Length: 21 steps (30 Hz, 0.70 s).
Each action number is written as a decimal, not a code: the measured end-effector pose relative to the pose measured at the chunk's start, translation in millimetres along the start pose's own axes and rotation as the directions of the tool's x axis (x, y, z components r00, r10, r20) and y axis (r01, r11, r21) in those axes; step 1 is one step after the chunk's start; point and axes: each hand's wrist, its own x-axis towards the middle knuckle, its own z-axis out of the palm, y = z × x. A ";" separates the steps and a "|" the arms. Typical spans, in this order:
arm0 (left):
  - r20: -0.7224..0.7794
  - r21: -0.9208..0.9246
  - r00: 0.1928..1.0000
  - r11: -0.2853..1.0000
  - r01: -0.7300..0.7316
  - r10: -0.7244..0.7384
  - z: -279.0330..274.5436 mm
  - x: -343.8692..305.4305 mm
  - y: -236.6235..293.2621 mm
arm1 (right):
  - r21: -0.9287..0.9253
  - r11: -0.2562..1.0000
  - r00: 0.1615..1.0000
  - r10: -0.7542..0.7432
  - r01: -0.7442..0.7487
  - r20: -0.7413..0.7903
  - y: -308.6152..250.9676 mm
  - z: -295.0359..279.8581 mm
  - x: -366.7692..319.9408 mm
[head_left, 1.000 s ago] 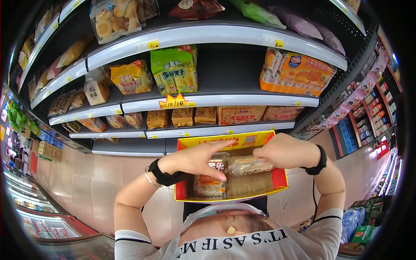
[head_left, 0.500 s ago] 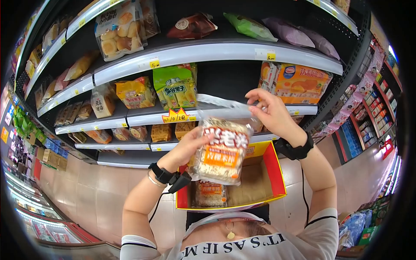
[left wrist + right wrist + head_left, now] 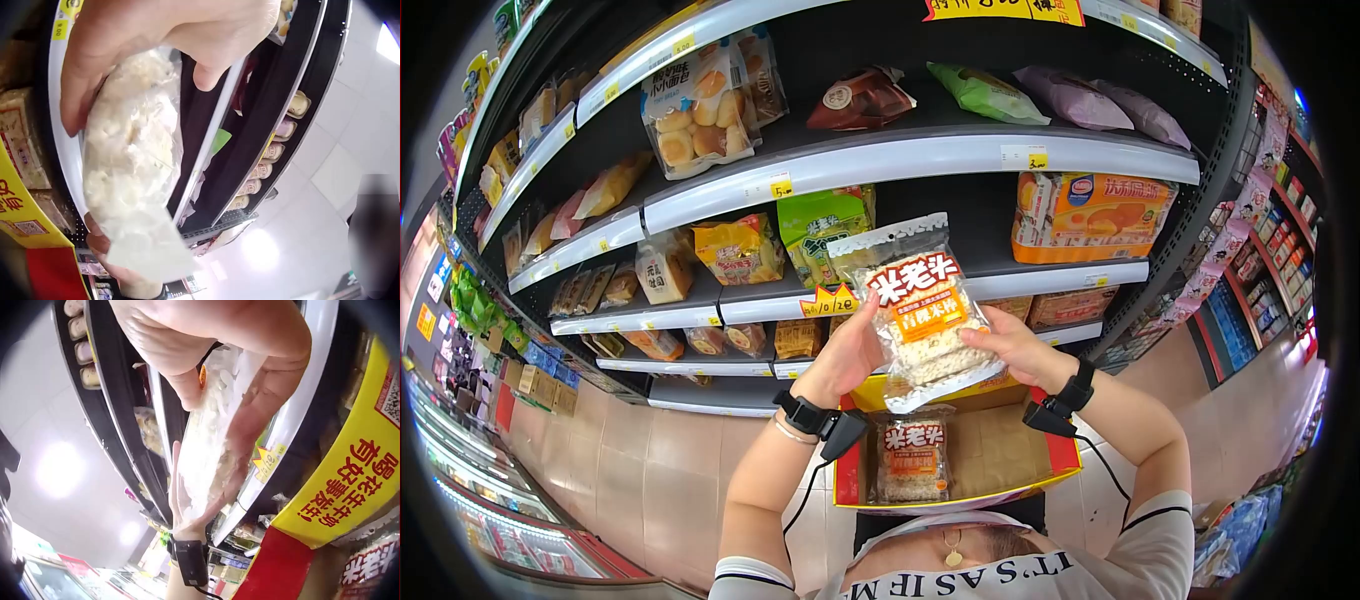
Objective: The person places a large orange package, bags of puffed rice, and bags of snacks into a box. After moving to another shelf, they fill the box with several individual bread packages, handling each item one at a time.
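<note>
Both hands hold a clear bag of puffed rice snacks with a red-and-white and orange label, tilted, in front of the shelves. At its left edge is the left hand; the right hand grips the lower right, thumb on the front. Below them a yellow-and-red carton stands open with a second bag at its left side. In the left wrist view the bag appears edge-on under the left hand. The right wrist view shows the right hand around the bag.
Shelves ahead carry a green snack bag, an orange multipack, a bag of small buns and other packets. Dark shelf surface shows between the green bag and the multipack. Tiled floor lies left of the carton; glass-fronted cases stand at far left.
The bag came up out of the carton and now faces the head camera more squarely, higher up. The right hand moved from the bag's top edge down to its lower right side.
</note>
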 end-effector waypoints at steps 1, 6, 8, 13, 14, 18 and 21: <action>0.078 0.027 0.997 1.000 -0.005 0.003 3.2 -4.1 3.6 | 0.000 1.000 1.000 -0.001 0.001 -0.002 -1.3 -4.5 -0.2; -0.080 0.492 0.991 0.869 -0.056 0.109 -2.8 -37.5 4.5 | 0.100 0.995 0.991 0.002 0.011 -0.131 -1.8 -45.1 3.9; -0.022 0.629 0.990 0.772 -0.097 0.143 -18.4 -48.7 -0.3 | 0.078 0.996 0.976 -0.019 0.036 -0.215 -4.9 -54.7 6.9; 0.108 0.991 0.954 0.046 -0.126 0.280 -40.3 -83.5 -8.3 | -0.063 0.995 0.959 -0.086 0.072 -0.269 -19.6 -71.3 42.0; 0.072 0.997 0.958 -0.016 -0.070 0.279 -40.0 -91.0 -13.0 | -0.090 0.992 0.955 -0.109 0.088 -0.275 -21.3 -75.3 55.7; 0.014 0.990 0.967 -0.140 0.022 0.253 -46.8 -107.5 -31.0 | -0.251 0.961 0.909 -0.205 0.116 -0.364 -33.8 -77.3 107.8; -0.074 0.995 0.979 -0.053 0.085 0.190 -53.5 -116.4 -37.0 | -0.355 0.930 0.864 -0.255 0.095 -0.435 -42.3 -82.4 140.0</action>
